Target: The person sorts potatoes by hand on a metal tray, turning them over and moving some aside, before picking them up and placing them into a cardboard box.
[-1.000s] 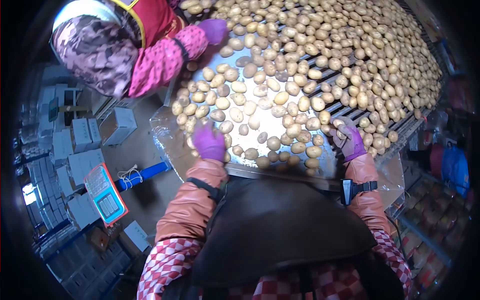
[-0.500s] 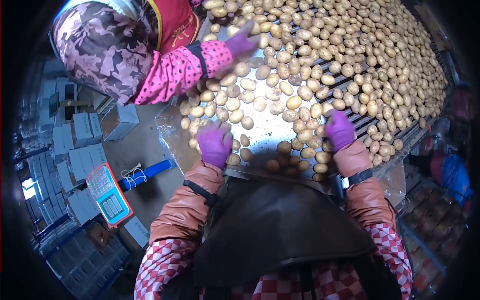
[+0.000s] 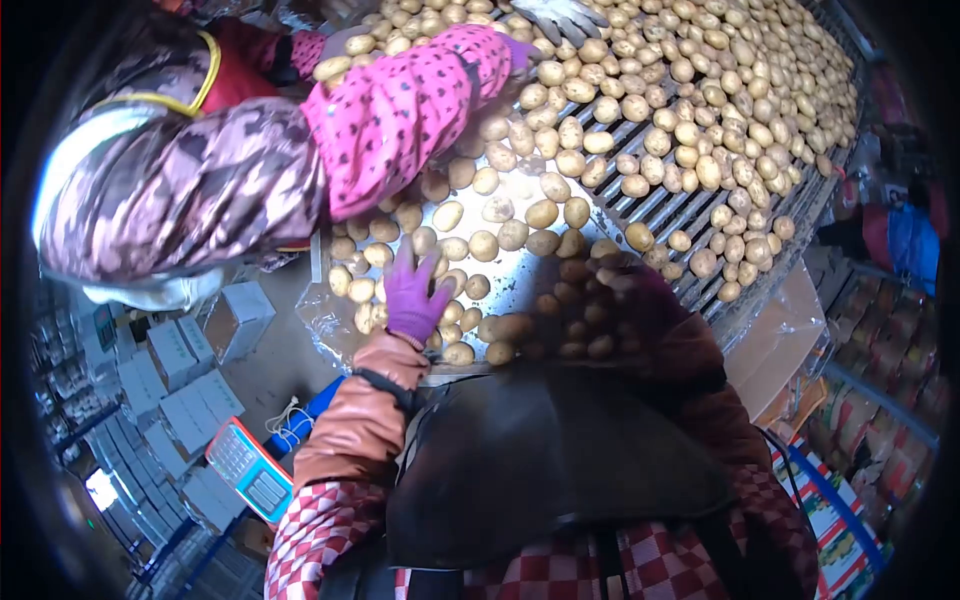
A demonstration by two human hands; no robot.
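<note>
Many potatoes (image 3: pixel 512 235) lie on a shiny metal tray (image 3: pixel 510 290) in front of me, continuing onto dark slats (image 3: pixel 650 205) beyond it. My left hand (image 3: pixel 414 292), in a purple glove, rests over potatoes at the tray's left side with fingers spread, gripping none of them. On the right, my right hand (image 3: pixel 632 288) reaches in beside a cluster of shaded potatoes (image 3: pixel 585 318) near the tray's front. Deep shadow covers it, and whether its fingers close on a potato is not visible.
A co-worker's pink spotted sleeve (image 3: pixel 415 110) crosses the tray's far left. Another person's grey-white glove (image 3: pixel 560 18) touches potatoes at the top. An orange-rimmed scale (image 3: pixel 248 470) and cartons (image 3: pixel 238 320) stand at left; a brown panel (image 3: pixel 775 335) borders the right.
My view has shifted. My right hand has moved left over the tray into shadow, and my left hand's fingers have spread. The co-worker's arm reaches further across; a grey-white glove has appeared.
</note>
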